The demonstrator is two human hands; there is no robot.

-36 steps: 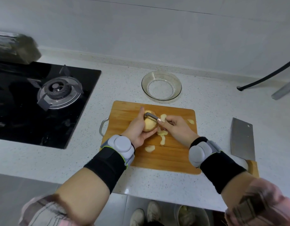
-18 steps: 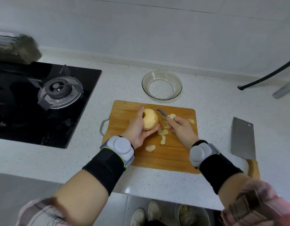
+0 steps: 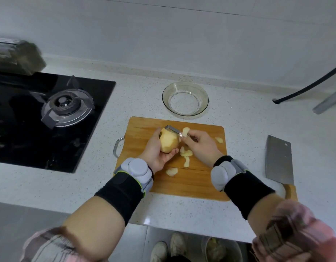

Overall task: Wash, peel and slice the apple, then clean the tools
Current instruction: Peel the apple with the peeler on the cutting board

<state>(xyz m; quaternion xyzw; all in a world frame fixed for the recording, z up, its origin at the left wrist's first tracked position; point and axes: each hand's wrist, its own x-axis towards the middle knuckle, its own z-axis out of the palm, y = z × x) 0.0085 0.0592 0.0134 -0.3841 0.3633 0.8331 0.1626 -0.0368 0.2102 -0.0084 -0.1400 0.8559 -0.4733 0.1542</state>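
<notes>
The left hand (image 3: 156,152) grips the pale yellow, mostly peeled apple (image 3: 169,141) from the left side and from below, with the fingers curled round it. The apple is held just above the rectangular wooden cutting board (image 3: 191,182), near the far middle of the board. The right hand (image 3: 200,146) pinches the handle of the small metal peeler (image 3: 173,129) between thumb and fingers. The head of the peeler lies on the top of the apple, at its far side.

Several pale strips of apple peel (image 3: 186,156) lie on the board, between the two hands and a little nearer to the person, and one more piece lies near the right edge of the board. The board has a metal handle at its left edge.

Behind the board stands a round clear glass bowl (image 3: 185,101) on the white speckled countertop (image 3: 239,129). To the right of the board lies a wide steel cleaver with a wooden handle (image 3: 278,159), flat on the countertop and apart from the board. To the left is a black glass gas stove (image 3: 40,118) with one round burner. Both wrists carry grey devices on black bands.
</notes>
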